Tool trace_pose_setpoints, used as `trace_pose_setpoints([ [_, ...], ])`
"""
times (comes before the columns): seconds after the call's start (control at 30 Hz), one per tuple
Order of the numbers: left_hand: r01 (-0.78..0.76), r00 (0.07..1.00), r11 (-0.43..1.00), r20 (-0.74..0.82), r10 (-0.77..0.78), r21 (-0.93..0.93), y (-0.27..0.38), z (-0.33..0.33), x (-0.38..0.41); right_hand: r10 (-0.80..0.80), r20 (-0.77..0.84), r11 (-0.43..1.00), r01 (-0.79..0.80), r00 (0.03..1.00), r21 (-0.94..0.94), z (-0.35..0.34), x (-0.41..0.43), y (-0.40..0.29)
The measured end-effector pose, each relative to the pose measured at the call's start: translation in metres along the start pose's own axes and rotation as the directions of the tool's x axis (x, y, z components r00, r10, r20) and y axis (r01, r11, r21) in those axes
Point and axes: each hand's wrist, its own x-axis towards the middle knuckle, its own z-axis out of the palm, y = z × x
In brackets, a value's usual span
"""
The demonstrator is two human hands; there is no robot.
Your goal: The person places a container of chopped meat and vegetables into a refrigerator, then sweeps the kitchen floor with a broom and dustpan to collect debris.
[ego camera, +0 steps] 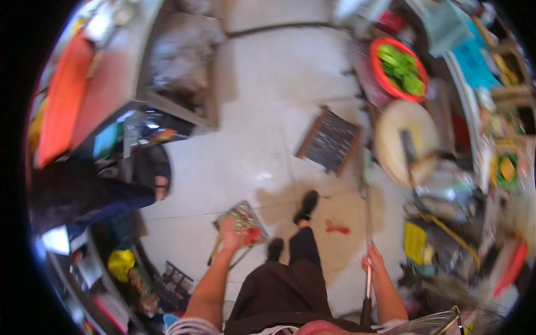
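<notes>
My left hand (230, 235), blurred, is over a shallow, square-edged pan (246, 211) of green and pale scraps. Something red (252, 235) lies at the pan's right side, and thin rods run from it towards me. Whether my fingers grip any part of the pan cannot be made out. My right hand (374, 258) is closed around a long, thin pole (369, 220). Its near end is dark, and its far end widens into a pale green part (366, 167) by the floor. Between the pole and my forward shoe (307, 205), red scraps (337, 228) lie on the floor.
At left a person (92, 192) in dark clothes stands beside a counter (121, 75) with an orange-red board (65, 100). A low stool (331, 140) sits ahead. On the right are a round chopping block (404, 163) with a cleaver (406, 145) and a red basin (375, 69) of leafy greens.
</notes>
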Motion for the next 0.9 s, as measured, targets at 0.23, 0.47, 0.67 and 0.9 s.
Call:
trace_pose_setpoints([
  [0.23, 0.057, 0.987, 0.998, 0.147, -0.058, 0.016, 0.11, 0.078, 0.059, 0.09, 0.109, 0.993, -0.081, 0.99, -0.083, -0.029, 0.064, -0.044],
  [0.47, 0.016, 0.977, 0.975, 0.211, 0.032, -0.222, 0.183, 0.086, 0.138, 0.089, 0.195, 0.903, 0.004, 0.977, -0.431, 0.043, 0.013, -0.104],
  [0.67, 0.08, 0.964, 0.99, 0.261, -0.047, -0.118, 0.163, 0.087, 0.191, 0.186, 0.182, 0.883, -0.083, 0.966, -0.463, 0.117, 0.016, -0.119],
  [0.9, -0.01, 0.976, 0.99, 0.215, 0.04, -0.139, 0.159, 0.084, 0.23, 0.235, 0.274, 0.868, -0.074, 0.933, -0.491, 0.189, 0.004, -0.111],
])
